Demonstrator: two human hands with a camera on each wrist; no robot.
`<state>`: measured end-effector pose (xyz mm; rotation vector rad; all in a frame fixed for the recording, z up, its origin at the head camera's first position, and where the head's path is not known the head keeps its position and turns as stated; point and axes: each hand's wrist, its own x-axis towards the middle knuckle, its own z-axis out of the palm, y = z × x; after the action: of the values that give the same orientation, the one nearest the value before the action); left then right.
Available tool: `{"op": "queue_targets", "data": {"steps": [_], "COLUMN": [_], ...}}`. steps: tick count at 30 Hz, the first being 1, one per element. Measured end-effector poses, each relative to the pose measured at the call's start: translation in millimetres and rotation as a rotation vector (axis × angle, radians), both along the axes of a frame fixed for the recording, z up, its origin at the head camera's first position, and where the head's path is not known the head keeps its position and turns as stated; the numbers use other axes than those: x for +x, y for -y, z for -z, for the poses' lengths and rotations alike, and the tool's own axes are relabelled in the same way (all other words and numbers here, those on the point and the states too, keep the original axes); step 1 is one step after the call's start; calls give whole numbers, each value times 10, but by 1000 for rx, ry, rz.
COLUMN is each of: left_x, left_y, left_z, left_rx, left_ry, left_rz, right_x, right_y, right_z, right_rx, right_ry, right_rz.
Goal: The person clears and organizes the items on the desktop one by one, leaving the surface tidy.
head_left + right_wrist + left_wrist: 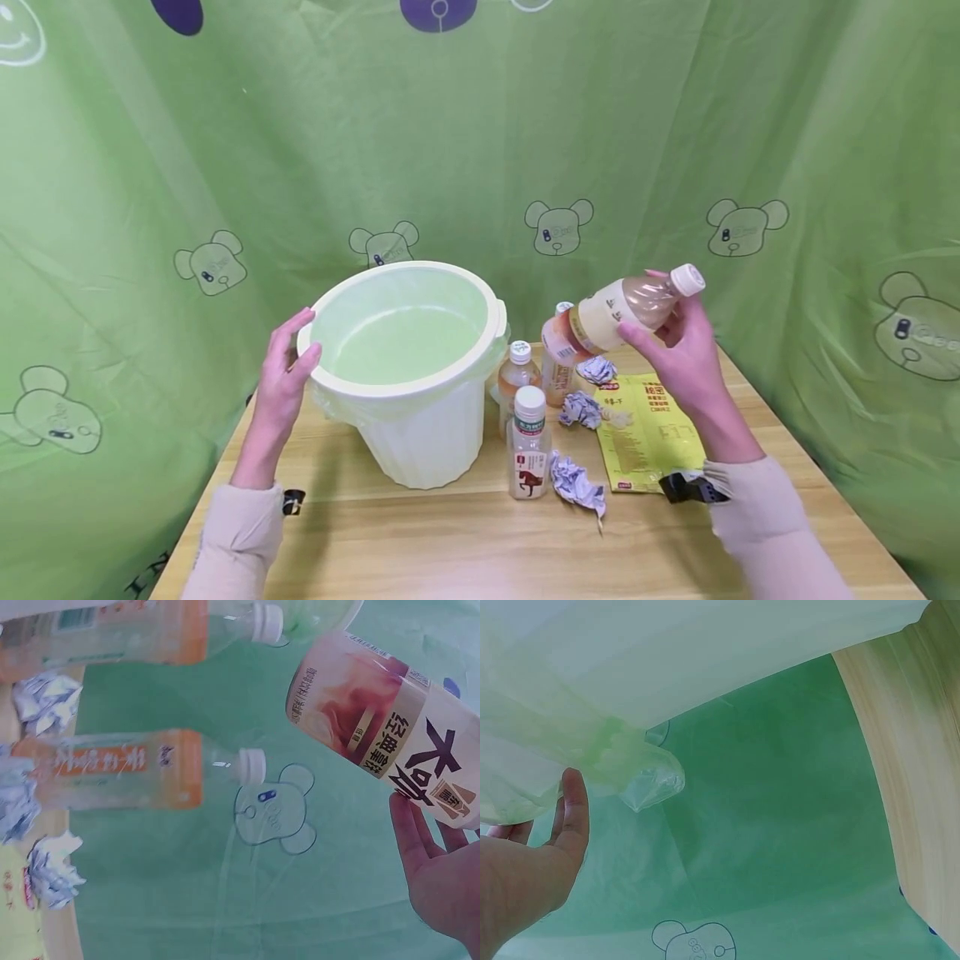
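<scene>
My right hand (686, 346) grips a plastic drink bottle (611, 317) with a white cap and cream label, tilted with its cap to the upper right. In the right wrist view that bottle (390, 724) fills the upper right, and its capped end is out of frame. A white trash bin (423, 437), lined with a thin pale green bag (330, 404), stands at left centre. My left hand (281, 387) rests its fingertips against the left side of the bin's rim; the left wrist view has the hand (536, 862) beside the bag's overhanging edge.
Right of the bin stand a clear bottle with a horse label (529, 454) and two orange-labelled bottles, one nearer (517, 379) and one behind (557, 379). Crumpled papers (577, 483) and a yellow packet (648, 433) lie on the wooden table (420, 542). Green curtain (465, 150) surrounds it.
</scene>
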<state>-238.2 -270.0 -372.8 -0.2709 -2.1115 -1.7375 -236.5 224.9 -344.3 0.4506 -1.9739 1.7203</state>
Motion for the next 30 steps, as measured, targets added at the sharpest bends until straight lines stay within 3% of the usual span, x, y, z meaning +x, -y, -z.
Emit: {"op": "queue_targets", "data": {"steps": [15,30], "left_x": [-12,0], "left_y": [-14,-26], "left_z": [23,20], "left_rx": [7,47], "left_ry": [-4,-9], "left_rz": [-9,-4], "right_x": [-51,-181], "right_y": [291,645], "right_z": [-298,-508], "right_rx": [-162,-212], "right_ry": [-48,-96], "right_rz": [-86,-181]}}
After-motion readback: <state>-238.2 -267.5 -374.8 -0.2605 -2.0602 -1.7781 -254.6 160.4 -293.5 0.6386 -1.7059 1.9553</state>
